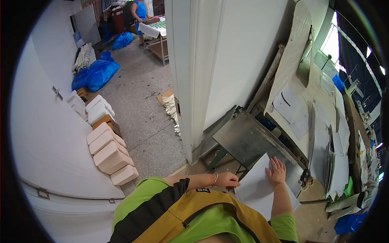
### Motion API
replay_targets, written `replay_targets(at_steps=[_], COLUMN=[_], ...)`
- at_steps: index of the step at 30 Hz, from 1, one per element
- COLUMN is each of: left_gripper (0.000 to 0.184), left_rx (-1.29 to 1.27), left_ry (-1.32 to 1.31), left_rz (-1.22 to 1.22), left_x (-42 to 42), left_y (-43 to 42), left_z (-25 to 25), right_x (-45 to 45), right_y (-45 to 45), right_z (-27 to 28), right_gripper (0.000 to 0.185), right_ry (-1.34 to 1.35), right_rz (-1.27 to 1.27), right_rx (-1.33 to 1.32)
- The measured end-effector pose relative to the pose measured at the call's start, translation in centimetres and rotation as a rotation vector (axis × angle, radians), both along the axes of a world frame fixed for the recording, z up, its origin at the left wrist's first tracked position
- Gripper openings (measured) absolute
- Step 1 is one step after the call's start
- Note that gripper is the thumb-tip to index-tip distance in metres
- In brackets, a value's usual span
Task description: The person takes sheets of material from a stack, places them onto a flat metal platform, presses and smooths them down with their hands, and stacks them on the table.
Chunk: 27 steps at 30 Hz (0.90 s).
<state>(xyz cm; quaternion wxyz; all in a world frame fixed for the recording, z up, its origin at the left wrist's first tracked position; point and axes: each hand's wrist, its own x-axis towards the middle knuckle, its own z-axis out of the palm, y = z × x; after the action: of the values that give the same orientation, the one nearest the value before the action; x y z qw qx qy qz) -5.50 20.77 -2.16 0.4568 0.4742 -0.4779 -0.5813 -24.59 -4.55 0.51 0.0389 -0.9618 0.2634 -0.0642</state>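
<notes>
The large, flat white sheet [256, 188] lies between the person's 2 hands, overlapping the near edge of the dark, worn metal surface [249, 135]. The right hand [276, 172] rests on its far part, palm down, fingers spread. The left hand [228, 180], a pale bracelet [216, 178] at its wrist, is at the sheet's left edge with fingers curled; whether they pinch it cannot be told. The sheet's longer visible run seems to point back toward the body, where the mustard-yellow apron [178, 212] hides its near end; the count of layers is unclear.
</notes>
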Motion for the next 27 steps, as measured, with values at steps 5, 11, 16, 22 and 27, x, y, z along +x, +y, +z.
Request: replay_targets(at_steps=[5, 11, 16, 22, 27], left_gripper=[0.029, 0.029, 0.029, 0.023, 0.031], left_rx=[0.066, -0.088, -0.335, -0.294, -0.252], left_ry=[-0.026, -0.341, -0.362, -0.402, -0.504], left_rz=[0.018, -0.058, -0.119, -0.253, -0.337], left_x=[0.6, 0.5, -0.5, -1.6, -2.1], left_y=[1.5, 1.4, -0.4, -2.2, -1.7], left_z=[-0.6, -0.3, -0.4, 1.3, -2.3], right_x=[0.1, 0.8, 0.9, 2.6, 2.9], right_y=[-0.3, 0.2, 0.0, 1.3, 3.1], right_z=[0.0, -0.4, -1.6, 0.9, -0.5], right_gripper=[0.056, 0.056, 0.059, 0.061, 0.063], right_ry=[-0.013, 0.069, 0.070, 0.175, 0.019], right_rz=[0.004, -0.147, -0.278, -0.442, -0.738], right_rx=[-0.025, -0.199, -0.262, -0.116, -0.030])
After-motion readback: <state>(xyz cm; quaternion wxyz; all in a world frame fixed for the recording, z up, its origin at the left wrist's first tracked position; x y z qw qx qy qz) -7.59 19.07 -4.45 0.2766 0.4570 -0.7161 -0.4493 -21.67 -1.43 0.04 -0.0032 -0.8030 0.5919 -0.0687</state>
